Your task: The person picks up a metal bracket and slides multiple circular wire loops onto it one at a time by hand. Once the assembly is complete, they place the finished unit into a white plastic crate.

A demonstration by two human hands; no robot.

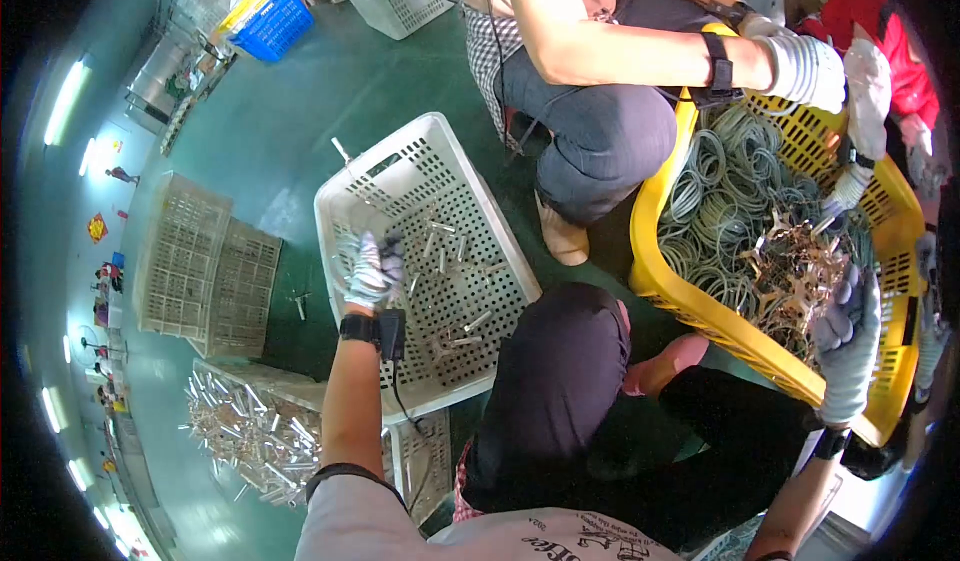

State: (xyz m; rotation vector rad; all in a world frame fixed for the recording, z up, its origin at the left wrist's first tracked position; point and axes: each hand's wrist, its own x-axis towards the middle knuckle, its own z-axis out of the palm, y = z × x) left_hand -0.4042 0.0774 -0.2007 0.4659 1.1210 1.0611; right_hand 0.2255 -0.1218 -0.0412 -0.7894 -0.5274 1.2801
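My left hand point(369, 273), in a striped grey-and-white glove, is over the left side of a white perforated basket point(440, 401). Its fingers are smeared, so whether it grips anything is unclear. Several short silvery tube pieces point(477, 321) lie scattered on that basket's floor. On the other side, my right hand point(848, 346), gloved too, has its fingers stretched out at the near right of a yellow basket point(725, 331). Beside those fingers is a heap of brass-coloured metal parts point(795, 266), next to many coiled grey-green tubes or cables point(720, 186).
A crate piled with silvery tube pieces point(255, 436) stands at my lower left, near stacked pale crates point(205, 266). Across from me crouches a co-worker with a gloved hand point(805, 69) above the yellow basket. Another person in red point(880, 31) is at the far right. A blue basket point(270, 21) stands farther back.
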